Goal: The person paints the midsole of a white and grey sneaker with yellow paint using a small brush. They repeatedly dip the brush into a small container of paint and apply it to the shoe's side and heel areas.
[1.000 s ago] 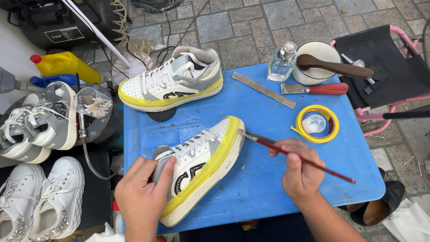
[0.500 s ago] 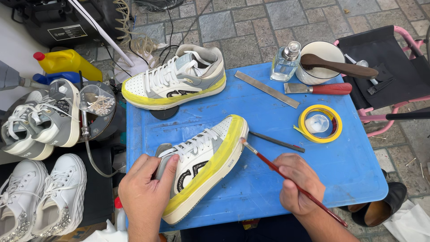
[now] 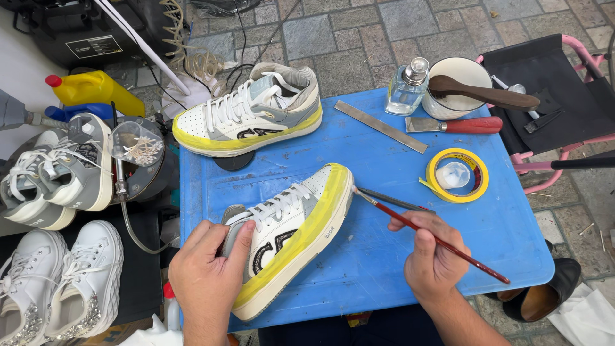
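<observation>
My left hand (image 3: 208, 279) clamps the near sneaker (image 3: 288, 237); my right grip (image 3: 432, 256) pinches the paintbrush (image 3: 435, 240), bristles at the toe. Both midsoles look yellow-coated; the far sneaker (image 3: 250, 115) sits finished-looking, this one apparently in touch-up.

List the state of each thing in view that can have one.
Near sneaker: tilted on its side, sole yellow-coated.
Far sneaker: upright.
Left hand: gripping the near sneaker.
Right hand: holding paintbrush.
Glass bottle: capped.
Tape roll: lying flat.

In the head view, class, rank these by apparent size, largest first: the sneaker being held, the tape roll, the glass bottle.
1. Held sneaker, though it also lies nearest the camera.
2. Yellow tape roll.
3. Glass bottle.
</observation>
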